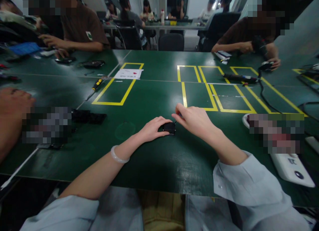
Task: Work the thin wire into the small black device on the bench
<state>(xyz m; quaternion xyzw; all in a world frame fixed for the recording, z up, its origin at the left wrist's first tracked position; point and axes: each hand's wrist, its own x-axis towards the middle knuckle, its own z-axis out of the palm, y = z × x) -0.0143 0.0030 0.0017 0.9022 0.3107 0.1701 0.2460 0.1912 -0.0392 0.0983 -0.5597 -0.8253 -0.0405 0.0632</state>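
Note:
A small black rectangular part (pixel 169 128) lies on the green table just in front of me. My left hand (pixel 155 128) grips it from the left, the thumb along the near side and the fingers along the far side. My right hand (pixel 195 118) is bent in a pinch at the part's upper right corner. Something thin and dark shows below its fingertips, too small to name. A pale bracelet (pixel 120 154) circles my left wrist.
A yellow-and-black screwdriver (pixel 97 84) and a paper sheet (pixel 128 74) lie ahead left. Black parts (pixel 89 117) sit left, near another person's hand (pixel 15 103). A white device (pixel 291 171) is at right. A black pen-shaped tool (pixel 240 78) and cable lie beyond, among yellow tape outlines.

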